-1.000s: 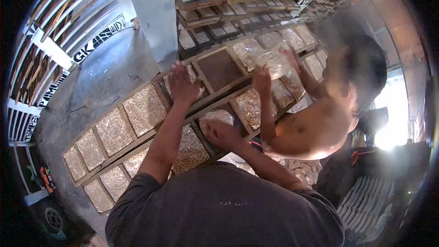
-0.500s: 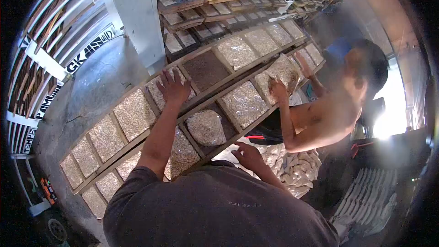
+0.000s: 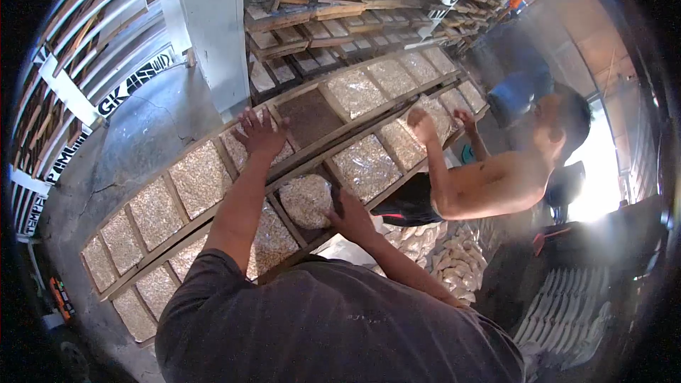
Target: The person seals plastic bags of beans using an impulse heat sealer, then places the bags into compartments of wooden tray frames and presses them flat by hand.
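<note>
My left hand (image 3: 262, 135) lies palm down with fingers spread on a flat clear plastic bag of pale beans or grains in the far row of a wooden tray (image 3: 328, 136). In the near row, my right hand (image 3: 352, 220) touches the right edge of a rounder bag of the same pale filling (image 3: 303, 198). Its thumb and fingers are apart. This bag sits loosely in its compartment, with dark base showing around it. Just right of my left hand is a compartment with a bare brown base (image 3: 309, 115).
A co-worker (image 3: 496, 181) stands at the tray's right side, both hands raised over the near row. Several filled bags (image 3: 457, 266) lie in a pile below. Racks of wooden trays (image 3: 305, 32) stand behind a pale post (image 3: 216, 35).
My right hand has come up from beside the tray to the round bag. My left hand stays on its bag. The co-worker's hands have lifted off a bag, which now lies flatter.
</note>
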`<state>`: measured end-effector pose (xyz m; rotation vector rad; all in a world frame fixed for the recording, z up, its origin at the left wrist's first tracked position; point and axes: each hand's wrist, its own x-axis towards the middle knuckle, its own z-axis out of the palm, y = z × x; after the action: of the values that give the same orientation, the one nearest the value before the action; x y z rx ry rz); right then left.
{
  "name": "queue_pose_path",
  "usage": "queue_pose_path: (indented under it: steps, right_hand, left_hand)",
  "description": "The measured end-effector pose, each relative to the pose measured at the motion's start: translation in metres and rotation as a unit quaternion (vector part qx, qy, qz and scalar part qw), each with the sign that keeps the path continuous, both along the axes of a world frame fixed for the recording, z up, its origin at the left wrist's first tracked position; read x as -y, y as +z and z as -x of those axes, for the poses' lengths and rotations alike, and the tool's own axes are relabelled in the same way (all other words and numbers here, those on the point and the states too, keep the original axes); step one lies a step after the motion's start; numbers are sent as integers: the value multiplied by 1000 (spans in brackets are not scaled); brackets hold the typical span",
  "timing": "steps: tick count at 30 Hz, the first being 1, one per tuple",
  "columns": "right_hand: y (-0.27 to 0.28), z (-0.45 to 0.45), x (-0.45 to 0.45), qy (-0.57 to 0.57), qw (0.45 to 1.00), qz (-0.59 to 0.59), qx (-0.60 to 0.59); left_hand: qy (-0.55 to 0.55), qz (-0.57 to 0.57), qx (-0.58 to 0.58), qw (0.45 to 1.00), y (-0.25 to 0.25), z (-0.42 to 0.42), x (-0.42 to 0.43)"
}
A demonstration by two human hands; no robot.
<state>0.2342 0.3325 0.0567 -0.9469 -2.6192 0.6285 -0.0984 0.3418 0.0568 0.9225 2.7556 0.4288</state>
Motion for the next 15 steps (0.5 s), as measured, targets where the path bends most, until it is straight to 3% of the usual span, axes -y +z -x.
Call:
queue_pose_path:
  steps: [3,6,8,9,10,11,13,15]
  right_hand:
    - [-11,25,-8,-18,999,-16,44]
    - [25,41,-5,8,980,181,79]
    - [37,71,-1,-5,982,183,46]
    - [39,84,5,12,984,178,20]
    - [43,93,14,30,984,174,-2]
    - [63,101,25,42,979,198,-23]
    - [117,116,61,81,963,250,-53]
    - [127,104,68,139,907,377,-127]
  left_hand:
    - [-36,-159,-170,972,-29,23,41]
    - [-70,7,-58,996,-3,-2,122]
    - [-87,38,-119,988,-31,-24,150]
    - [-158,-198,-28,967,-48,-45,174]
    - [-217,-422,58,878,-57,-64,193]
    - [-235,-483,142,831,7,-92,204]
    - [-195,-545,226,784,71,-136,215]
    - [-80,-549,232,799,46,-146,228]
